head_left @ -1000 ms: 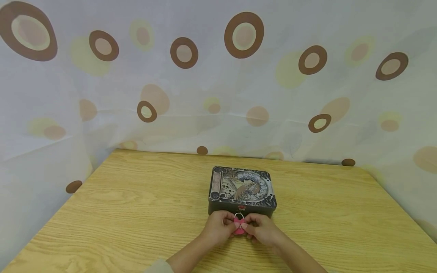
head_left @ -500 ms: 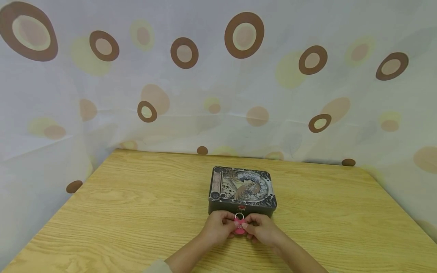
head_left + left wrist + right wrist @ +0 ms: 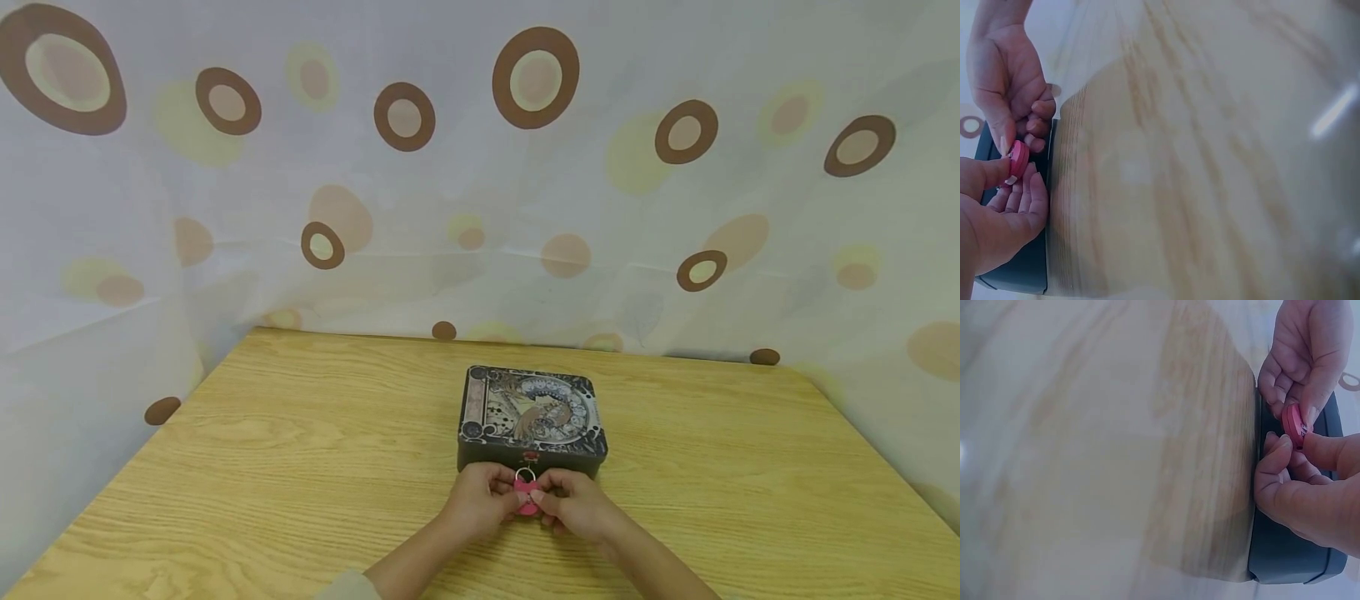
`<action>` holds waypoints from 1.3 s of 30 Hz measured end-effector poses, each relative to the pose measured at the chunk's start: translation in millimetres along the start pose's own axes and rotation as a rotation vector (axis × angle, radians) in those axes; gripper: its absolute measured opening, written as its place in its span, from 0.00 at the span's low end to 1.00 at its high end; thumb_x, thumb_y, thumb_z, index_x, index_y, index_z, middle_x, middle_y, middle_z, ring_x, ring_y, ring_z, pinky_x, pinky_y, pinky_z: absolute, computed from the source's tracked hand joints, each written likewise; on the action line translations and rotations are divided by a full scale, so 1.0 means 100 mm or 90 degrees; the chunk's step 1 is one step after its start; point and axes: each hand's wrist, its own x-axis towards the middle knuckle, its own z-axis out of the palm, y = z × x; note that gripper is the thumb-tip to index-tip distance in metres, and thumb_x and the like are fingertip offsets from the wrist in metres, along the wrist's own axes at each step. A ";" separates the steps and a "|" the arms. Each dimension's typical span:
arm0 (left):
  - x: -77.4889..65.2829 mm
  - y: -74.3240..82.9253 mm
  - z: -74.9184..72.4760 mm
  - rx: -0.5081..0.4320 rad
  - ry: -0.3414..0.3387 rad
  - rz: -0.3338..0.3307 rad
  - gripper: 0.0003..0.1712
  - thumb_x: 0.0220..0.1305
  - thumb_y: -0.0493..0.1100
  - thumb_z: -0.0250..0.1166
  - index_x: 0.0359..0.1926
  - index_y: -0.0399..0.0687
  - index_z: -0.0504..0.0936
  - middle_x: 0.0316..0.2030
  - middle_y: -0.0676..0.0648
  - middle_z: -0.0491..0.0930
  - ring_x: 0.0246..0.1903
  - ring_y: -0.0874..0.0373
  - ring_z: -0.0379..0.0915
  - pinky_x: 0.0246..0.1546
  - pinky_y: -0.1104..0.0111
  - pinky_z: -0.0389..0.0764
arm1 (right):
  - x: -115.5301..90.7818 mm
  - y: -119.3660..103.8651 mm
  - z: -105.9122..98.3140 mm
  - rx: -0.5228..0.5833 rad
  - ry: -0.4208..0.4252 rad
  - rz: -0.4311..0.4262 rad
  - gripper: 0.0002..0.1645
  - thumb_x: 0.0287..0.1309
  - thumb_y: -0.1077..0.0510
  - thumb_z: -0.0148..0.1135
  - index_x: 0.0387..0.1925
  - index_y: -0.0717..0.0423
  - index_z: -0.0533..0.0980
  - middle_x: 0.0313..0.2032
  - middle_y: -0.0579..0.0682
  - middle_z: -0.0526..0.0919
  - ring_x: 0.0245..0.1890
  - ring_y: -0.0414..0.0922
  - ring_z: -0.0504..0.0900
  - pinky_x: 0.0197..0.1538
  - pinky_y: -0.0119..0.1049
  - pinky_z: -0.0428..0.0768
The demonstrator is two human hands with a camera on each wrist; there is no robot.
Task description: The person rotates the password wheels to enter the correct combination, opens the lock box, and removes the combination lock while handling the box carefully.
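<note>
A pink padlock with a silver shackle sits between both hands, just in front of a dark tin box with a patterned lid. My left hand pinches the padlock's left side between thumb and fingers. From the right, my right hand pinches it too, with the thumb over the small dials on its face. The shackle points toward a red clasp on the box front. In the left wrist view the padlock appears edge-on, and the right wrist view shows the padlock between the thumbs.
The box rests on a wood-grain table. Behind the table hangs a white sheet printed with brown and yellow circles. Box and hands stand near the front middle of the tabletop.
The thumbs shift slightly on the padlock's face, the dials showing more at half a second ago than now. Box and arms stay in place.
</note>
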 end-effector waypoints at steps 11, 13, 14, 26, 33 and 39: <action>0.00 0.02 0.02 0.010 0.008 0.014 0.07 0.53 0.27 0.60 0.34 0.24 0.77 0.24 0.38 0.80 0.21 0.61 0.74 0.21 0.72 0.79 | -0.01 0.00 0.00 0.004 0.002 0.001 0.07 0.61 0.64 0.52 0.35 0.68 0.71 0.20 0.45 0.71 0.23 0.39 0.70 0.26 0.30 0.70; -0.01 0.02 0.03 0.007 0.007 0.020 0.07 0.54 0.27 0.60 0.35 0.24 0.77 0.24 0.37 0.80 0.21 0.60 0.75 0.21 0.72 0.79 | -0.01 0.01 0.00 0.005 0.003 0.002 0.08 0.62 0.64 0.52 0.35 0.68 0.71 0.20 0.45 0.71 0.24 0.39 0.70 0.26 0.30 0.70; -0.01 0.02 0.03 0.007 0.007 0.023 0.07 0.54 0.27 0.59 0.35 0.23 0.77 0.24 0.37 0.81 0.21 0.59 0.75 0.21 0.72 0.79 | 0.00 0.01 0.00 0.006 0.003 0.003 0.07 0.62 0.64 0.52 0.35 0.68 0.71 0.20 0.45 0.71 0.24 0.39 0.70 0.27 0.30 0.70; 0.00 0.01 0.01 -0.016 -0.015 -0.006 0.08 0.60 0.29 0.57 0.37 0.23 0.76 0.27 0.40 0.79 0.23 0.61 0.73 0.25 0.68 0.81 | -0.01 -0.01 0.00 0.005 0.004 0.006 0.08 0.62 0.63 0.51 0.35 0.67 0.71 0.21 0.46 0.71 0.25 0.40 0.71 0.28 0.31 0.71; 0.00 0.01 0.01 -0.010 -0.005 -0.018 0.08 0.59 0.30 0.59 0.36 0.24 0.77 0.28 0.40 0.79 0.25 0.61 0.74 0.26 0.68 0.82 | 0.01 0.01 0.00 0.003 0.000 -0.005 0.08 0.62 0.63 0.52 0.34 0.68 0.71 0.21 0.45 0.71 0.24 0.40 0.71 0.28 0.31 0.71; 0.00 0.01 0.01 -0.015 -0.006 -0.016 0.08 0.55 0.28 0.60 0.36 0.24 0.77 0.27 0.40 0.79 0.24 0.60 0.74 0.26 0.68 0.82 | 0.02 0.03 -0.01 -0.004 -0.001 -0.013 0.09 0.62 0.63 0.52 0.34 0.69 0.71 0.21 0.45 0.72 0.24 0.39 0.71 0.28 0.31 0.72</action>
